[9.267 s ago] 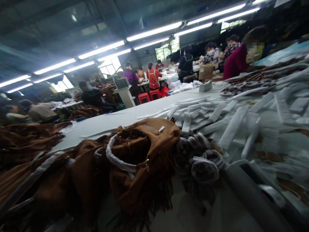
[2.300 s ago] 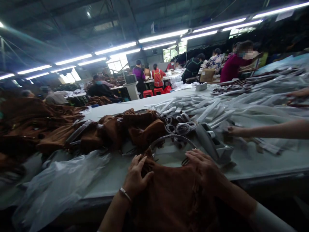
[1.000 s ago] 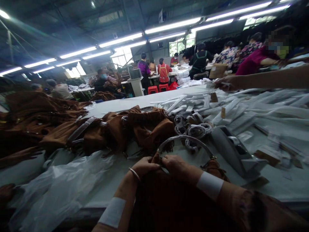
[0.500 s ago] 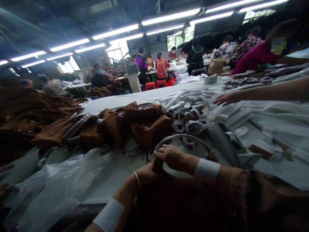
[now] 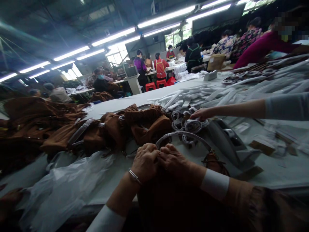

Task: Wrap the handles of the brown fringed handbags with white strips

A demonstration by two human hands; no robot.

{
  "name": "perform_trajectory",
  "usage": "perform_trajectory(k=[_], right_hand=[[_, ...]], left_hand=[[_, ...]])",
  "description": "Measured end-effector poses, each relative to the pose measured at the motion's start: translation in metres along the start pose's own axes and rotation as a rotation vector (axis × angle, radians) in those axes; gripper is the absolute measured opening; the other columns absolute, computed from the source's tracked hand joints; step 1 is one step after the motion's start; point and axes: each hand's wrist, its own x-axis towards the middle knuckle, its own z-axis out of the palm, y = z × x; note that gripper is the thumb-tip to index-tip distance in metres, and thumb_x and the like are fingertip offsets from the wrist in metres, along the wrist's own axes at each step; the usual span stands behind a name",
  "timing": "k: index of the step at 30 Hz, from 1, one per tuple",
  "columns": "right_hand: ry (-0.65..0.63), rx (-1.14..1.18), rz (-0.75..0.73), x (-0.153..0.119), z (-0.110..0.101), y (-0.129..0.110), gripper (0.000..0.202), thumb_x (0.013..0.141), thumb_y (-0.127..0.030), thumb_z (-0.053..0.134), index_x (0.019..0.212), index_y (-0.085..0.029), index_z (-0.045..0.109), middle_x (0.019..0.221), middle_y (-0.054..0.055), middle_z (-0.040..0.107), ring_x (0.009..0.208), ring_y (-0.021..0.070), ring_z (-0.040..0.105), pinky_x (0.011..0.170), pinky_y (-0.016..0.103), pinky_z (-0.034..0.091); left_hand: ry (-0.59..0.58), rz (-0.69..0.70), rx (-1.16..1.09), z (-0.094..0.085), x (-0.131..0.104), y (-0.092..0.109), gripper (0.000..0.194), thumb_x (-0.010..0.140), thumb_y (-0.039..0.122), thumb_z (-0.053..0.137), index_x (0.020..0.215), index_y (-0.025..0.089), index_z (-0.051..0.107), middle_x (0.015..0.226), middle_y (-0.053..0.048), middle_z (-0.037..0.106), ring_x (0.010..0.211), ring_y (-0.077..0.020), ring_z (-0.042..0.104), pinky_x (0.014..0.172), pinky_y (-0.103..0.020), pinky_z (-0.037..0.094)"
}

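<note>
My left hand, with a silver bangle at its wrist, is closed at the near end of a plastic-wrapped bag handle. Right beside it, my right hand is closed too, its fingertips meeting the left ones. The handle arches up and over to the right, down to a brown tasselled end. Below both hands hangs a dark brown bag, mostly in shadow. What exactly the fingertips pinch is hidden.
Brown fringed bags lie across the table. Clear plastic is at left, a grey tape dispenser at right. Another person's hand touches wrapped coils. White strips and more people are beyond.
My left hand has risen and turned its knuckles up beside my right hand. The other person's hand has moved left and down to the coils. The view has shifted slightly.
</note>
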Motion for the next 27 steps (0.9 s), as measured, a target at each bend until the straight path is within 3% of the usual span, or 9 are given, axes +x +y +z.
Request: perform_trajectory(k=[3, 6, 9, 12, 15, 19, 23, 25, 27], right_hand=[[0.099, -0.049, 0.006, -0.006, -0.006, -0.004, 0.018, 0.094, -0.013, 0.052, 0.107, -0.015, 0.064, 0.106, 0.008, 0.067, 0.112, 0.0265, 0.046, 0.107, 0.045, 0.022], [0.143, -0.046, 0.056, -0.015, -0.01, -0.007, 0.016, 0.094, -0.015, 0.053, 0.106, -0.017, 0.063, 0.097, 0.006, 0.066, 0.106, 0.0259, 0.047, 0.104, 0.045, 0.024], [0.191, 0.007, 0.078, -0.023, -0.013, -0.012, 0.013, 0.093, -0.017, 0.055, 0.103, -0.016, 0.062, 0.093, 0.006, 0.066, 0.099, 0.0249, 0.05, 0.098, 0.044, 0.026], [0.179, 0.129, 0.097, -0.026, -0.017, -0.018, 0.007, 0.092, -0.019, 0.055, 0.095, -0.017, 0.061, 0.09, 0.005, 0.067, 0.091, 0.0219, 0.055, 0.09, 0.04, 0.031], [0.068, 0.33, 0.178, -0.027, -0.023, -0.022, 0.006, 0.091, -0.023, 0.055, 0.09, -0.019, 0.059, 0.085, 0.002, 0.069, 0.073, 0.0166, 0.057, 0.071, 0.034, 0.033], [-0.086, 0.464, 0.231, -0.03, -0.029, -0.029, 0.021, 0.089, -0.021, 0.052, 0.109, -0.017, 0.058, 0.089, 0.004, 0.073, 0.064, 0.0151, 0.06, 0.059, 0.032, 0.029], [-0.178, 0.503, 0.247, -0.027, -0.035, -0.034, 0.048, 0.091, -0.021, 0.048, 0.137, -0.011, 0.043, 0.092, 0.01, 0.075, 0.067, 0.0173, 0.066, 0.054, 0.031, 0.029], [-0.263, 0.507, 0.268, -0.023, -0.038, -0.035, 0.057, 0.09, -0.023, 0.049, 0.143, -0.009, 0.035, 0.092, 0.013, 0.075, 0.068, 0.0194, 0.068, 0.051, 0.03, 0.027], [-0.329, 0.518, 0.256, -0.019, -0.038, -0.035, 0.054, 0.09, -0.027, 0.049, 0.14, -0.008, 0.038, 0.098, 0.017, 0.074, 0.07, 0.0217, 0.069, 0.05, 0.03, 0.028]], left_hand=[[-0.129, -0.089, -0.299, -0.011, 0.014, -0.013, 0.043, 0.066, 0.021, 0.074, 0.108, 0.019, 0.066, 0.119, -0.011, 0.056, 0.113, -0.0277, 0.054, 0.1, -0.043, 0.044], [-0.226, -0.362, -0.856, -0.013, 0.012, -0.025, 0.071, 0.066, 0.029, 0.079, 0.131, 0.022, 0.053, 0.128, -0.012, 0.052, 0.11, -0.0263, 0.058, 0.089, -0.04, 0.05], [-0.233, -0.579, -1.192, -0.005, 0.001, -0.028, 0.065, 0.077, 0.043, 0.076, 0.133, 0.023, 0.051, 0.126, -0.014, 0.057, 0.103, -0.0243, 0.062, 0.077, -0.033, 0.051], [-0.279, -0.601, -1.269, 0.006, -0.008, -0.022, 0.051, 0.082, 0.049, 0.071, 0.118, 0.013, 0.064, 0.102, -0.012, 0.068, 0.085, -0.0192, 0.064, 0.071, -0.027, 0.048], [-0.291, -0.554, -1.326, 0.014, -0.015, -0.015, 0.044, 0.085, 0.046, 0.07, 0.113, 0.012, 0.069, 0.101, -0.012, 0.071, 0.088, -0.0203, 0.065, 0.076, -0.027, 0.048], [-0.208, -0.577, -1.37, 0.019, -0.026, -0.016, 0.039, 0.086, 0.04, 0.07, 0.116, 0.015, 0.069, 0.109, -0.012, 0.071, 0.097, -0.0215, 0.065, 0.086, -0.029, 0.048], [-0.175, -0.566, -1.395, 0.019, -0.034, -0.016, 0.04, 0.084, 0.037, 0.073, 0.117, 0.016, 0.069, 0.112, -0.012, 0.071, 0.101, -0.0215, 0.064, 0.09, -0.029, 0.047], [-0.18, -0.563, -1.388, 0.017, -0.036, -0.011, 0.04, 0.082, 0.037, 0.075, 0.116, 0.016, 0.069, 0.111, -0.012, 0.071, 0.1, -0.0223, 0.065, 0.09, -0.031, 0.048], [-0.18, -0.555, -1.371, 0.016, -0.036, -0.005, 0.042, 0.081, 0.038, 0.076, 0.116, 0.015, 0.07, 0.11, -0.012, 0.071, 0.099, -0.0232, 0.065, 0.089, -0.032, 0.048]])
